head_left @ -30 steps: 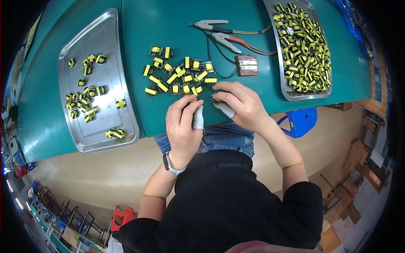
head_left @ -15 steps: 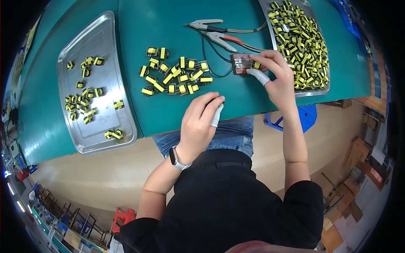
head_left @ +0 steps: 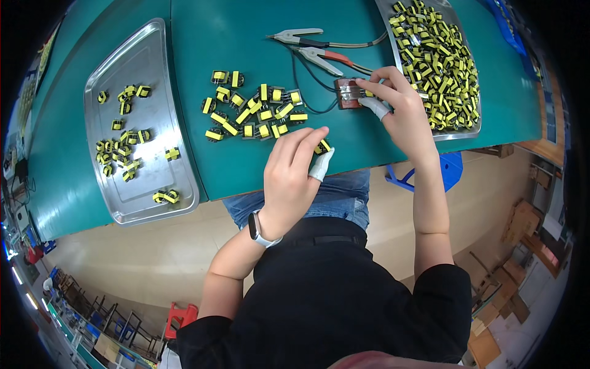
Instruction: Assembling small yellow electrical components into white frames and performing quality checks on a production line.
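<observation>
My left hand [head_left: 292, 166], with a white cover on its thumb, pinches a small yellow-and-black transformer [head_left: 321, 146] above the table's near edge. My right hand [head_left: 399, 111], its thumb wrapped in white too, grips another transformer [head_left: 369, 93], mostly hidden by the fingers. That one is held against a small reddish-brown test block [head_left: 349, 93] with shiny metal strips. Left of the block, a loose group of yellow-taped transformers [head_left: 252, 111] lies on the green table [head_left: 239, 169].
A metal tray [head_left: 147, 197] with scattered transformers stands on the left. At the right, a second tray [head_left: 452, 133] is heaped with them. Two clip leads, one grey-black [head_left: 301, 35] and one grey-red [head_left: 322, 59], lie behind the block. A blue stool [head_left: 452, 173] stands below the table.
My left hand has turned slightly, bringing the transformer between its fingers into view. My right hand has shifted a little, and its transformer is now more covered by the fingers at the block.
</observation>
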### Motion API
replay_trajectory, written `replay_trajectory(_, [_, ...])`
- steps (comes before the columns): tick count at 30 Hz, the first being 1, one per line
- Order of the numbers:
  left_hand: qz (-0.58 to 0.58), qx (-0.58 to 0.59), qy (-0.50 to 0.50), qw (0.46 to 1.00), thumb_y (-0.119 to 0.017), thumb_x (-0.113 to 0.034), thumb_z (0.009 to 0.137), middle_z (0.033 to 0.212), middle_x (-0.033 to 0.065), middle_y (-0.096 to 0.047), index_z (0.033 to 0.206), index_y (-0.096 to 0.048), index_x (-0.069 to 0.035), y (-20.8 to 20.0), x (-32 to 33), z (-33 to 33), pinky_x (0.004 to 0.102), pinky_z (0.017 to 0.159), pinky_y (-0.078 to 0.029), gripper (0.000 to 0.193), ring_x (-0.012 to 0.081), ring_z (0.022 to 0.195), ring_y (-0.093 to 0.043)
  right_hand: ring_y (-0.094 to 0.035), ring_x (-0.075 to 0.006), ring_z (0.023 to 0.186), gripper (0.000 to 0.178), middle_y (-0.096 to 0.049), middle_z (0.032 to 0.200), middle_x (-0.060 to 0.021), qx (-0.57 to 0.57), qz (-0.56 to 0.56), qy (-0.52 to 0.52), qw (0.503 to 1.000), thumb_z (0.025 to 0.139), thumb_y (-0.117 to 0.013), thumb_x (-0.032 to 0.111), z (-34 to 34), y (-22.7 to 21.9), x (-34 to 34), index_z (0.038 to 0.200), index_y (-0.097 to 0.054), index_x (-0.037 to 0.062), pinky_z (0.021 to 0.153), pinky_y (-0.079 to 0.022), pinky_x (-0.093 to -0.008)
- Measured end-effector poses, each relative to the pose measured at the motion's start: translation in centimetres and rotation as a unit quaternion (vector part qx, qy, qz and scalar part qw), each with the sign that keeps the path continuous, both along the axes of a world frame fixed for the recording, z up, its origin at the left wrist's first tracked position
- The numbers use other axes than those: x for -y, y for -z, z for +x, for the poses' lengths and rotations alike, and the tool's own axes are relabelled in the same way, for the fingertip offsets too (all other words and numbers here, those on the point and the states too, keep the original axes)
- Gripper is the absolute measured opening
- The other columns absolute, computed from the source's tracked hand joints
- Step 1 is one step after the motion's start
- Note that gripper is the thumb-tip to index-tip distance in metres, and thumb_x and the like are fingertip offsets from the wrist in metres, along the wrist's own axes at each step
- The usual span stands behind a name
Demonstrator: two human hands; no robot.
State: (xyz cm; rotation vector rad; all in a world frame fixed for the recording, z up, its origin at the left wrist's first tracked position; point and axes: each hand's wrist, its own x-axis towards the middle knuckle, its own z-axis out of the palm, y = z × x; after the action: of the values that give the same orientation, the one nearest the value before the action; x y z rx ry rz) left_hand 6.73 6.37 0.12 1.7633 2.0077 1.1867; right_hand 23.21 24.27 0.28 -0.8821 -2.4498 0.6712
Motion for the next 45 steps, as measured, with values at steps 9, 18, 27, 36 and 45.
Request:
replay_trajectory(9, [0.119, 0.126, 0.038, 0.984, -0.085, -0.001, 0.076, 0.11, 0.01, -0.072, 0.113, -0.066, -0.005, -1.0, -1.2, -0.4, 0.0376, 0.09, -0.056, 0.042, 0.028, 0.106, -0.068, -0.067, -0.0135, 0.093, 0.038, -0.064, 0.116, -0.0088, -0.265, -0.549, -0.033, 0.792, 0.099, -0.064, 0.023, -0.9, -1.1, 4.1, 0.128, -0.062, -0.0011, 0.074, -0.053, -0.0261])
replay_trajectory(18, [0.07, -0.087, 0.03, 0.993, -0.084, -0.011, 0.076, 0.123, 0.0059, -0.066, 0.119, -0.068, -0.011, -1.4, -3.0, -2.2, 0.0429, 0.103, -0.045, 0.046, 0.0301, 0.121, -0.058, -0.055, -0.005, 0.065, 0.021, -0.063, 0.082, 0.0036, -0.275, -0.511, 0.112, 0.807, 0.1, -0.067, 0.024, -1.5, 0.5, 4.8, 0.108, -0.068, 0.0046, 0.057, -0.041, -0.0211])
replay_trajectory(27, [-0.089, -0.204, 0.015, 0.975, -0.067, 0.006, 0.074, 0.139, 0.0087, -0.054, 0.115, -0.068, -0.011, -0.8, -2.9, -4.1, 0.0571, 0.113, -0.033, 0.044, 0.0351, 0.137, -0.044, -0.068, -0.0202, 0.076, 0.023, -0.074, 0.087, -0.0138, -0.131, -0.195, 0.225, 0.945, 0.094, -0.074, 0.019, -2.0, 1.6, 1.0, 0.101, -0.071, -0.0028, 0.07, -0.052, -0.0328])
replay_trajectory(36, [0.011, -0.088, 0.012, 0.996, -0.084, -0.016, 0.073, 0.11, 0.0036, -0.069, 0.103, -0.071, -0.011, -1.6, -2.6, -4.4, 0.0437, 0.099, -0.042, 0.033, 0.0269, 0.111, -0.061, -0.059, -0.01, 0.068, 0.024, -0.068, 0.082, -0.005, -0.142, -0.228, 0.225, 0.937, 0.099, -0.068, 0.02, -2.2, 1.9, 1.2, 0.106, -0.07, -0.0024, 0.06, -0.044, -0.0238])
replay_trajectory(45, [0.094, 0.039, 0.038, 0.994, -0.091, -0.021, 0.071, 0.099, 0.0081, -0.071, 0.101, -0.069, -0.006, -1.8, -3.5, -2.7, 0.0396, 0.088, -0.051, 0.04, 0.0285, 0.099, -0.066, -0.056, -0.0076, 0.072, 0.045, -0.062, 0.101, -0.0033, -0.336, -0.698, -0.074, 0.628, 0.106, -0.052, 0.046, -2.3, 0.4, 4.3, 0.119, -0.062, 0.0038, 0.05, -0.038, -0.0205])
